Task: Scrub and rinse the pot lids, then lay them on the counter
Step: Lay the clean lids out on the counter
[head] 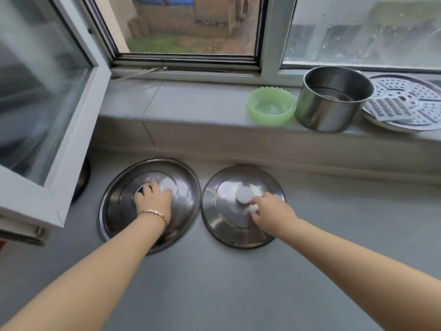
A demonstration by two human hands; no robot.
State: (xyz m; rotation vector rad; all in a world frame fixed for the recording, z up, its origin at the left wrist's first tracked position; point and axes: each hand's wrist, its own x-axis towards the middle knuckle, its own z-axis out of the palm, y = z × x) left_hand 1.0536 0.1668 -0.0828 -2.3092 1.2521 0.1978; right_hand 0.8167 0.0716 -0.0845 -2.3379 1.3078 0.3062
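Two steel pot lids lie side by side, knob up, on the grey counter [214, 283]. The larger lid [114, 204] is on the left, the smaller lid [214, 225] on the right. My left hand [154, 200], with a bracelet at the wrist, rests on top of the larger lid with its fingers curled over the centre knob, which is mostly hidden. My right hand [272, 211] lies on the smaller lid just right of its round pale knob [244, 194], fingertips touching the knob's edge.
A raised sill [191, 108] runs behind the lids. On it stand a green scalloped bowl [272, 106], a steel pot [334, 99] and a perforated steamer plate [405, 101] at the far right. An open window sash [47, 91] juts over the counter at left, with a dark round object [83, 180] beneath it.
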